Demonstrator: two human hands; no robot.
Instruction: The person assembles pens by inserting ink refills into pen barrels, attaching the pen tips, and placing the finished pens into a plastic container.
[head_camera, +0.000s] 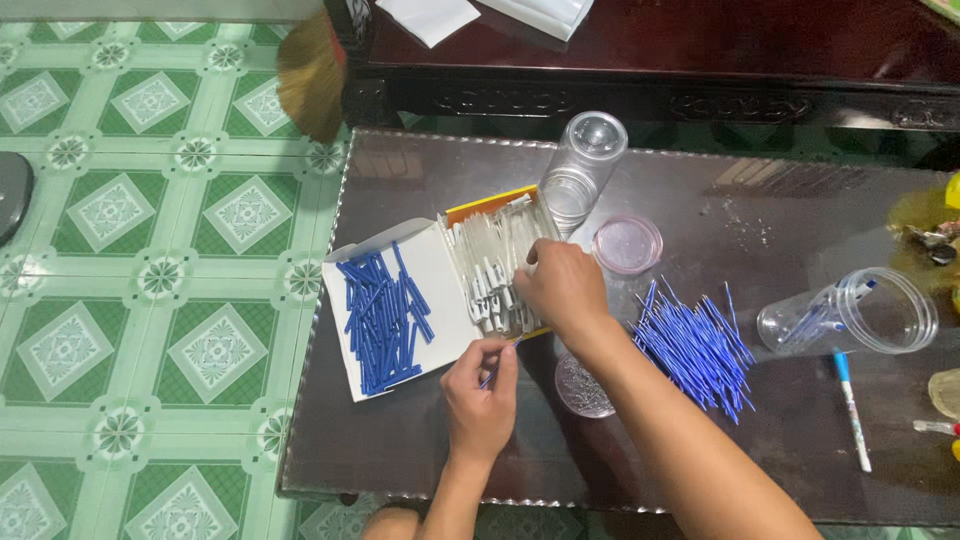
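Two hands work over my dark table; my left hand sits at about six o'clock of the open box, fingers pinched nearly shut on a thin blue refill that pokes out toward one o'clock; my right hand reaches across at three o'clock of the left, fingers curled down and loosely bent onto the white pen barrels, touching them; whether it grips one I cannot tell. One box lies open with two halves; blue pen caps fill the left half, too many to count, and the white barrels crowd the right half. One loose pile of blue refills lies at three o'clock of the right hand, well past counting. Two clear jars lie on their sides; one jar is at twelve o'clock of the box, the other jar at three o'clock of the refill pile. One pink lid rests just beside the right hand; one finished pen lies under the far jar.
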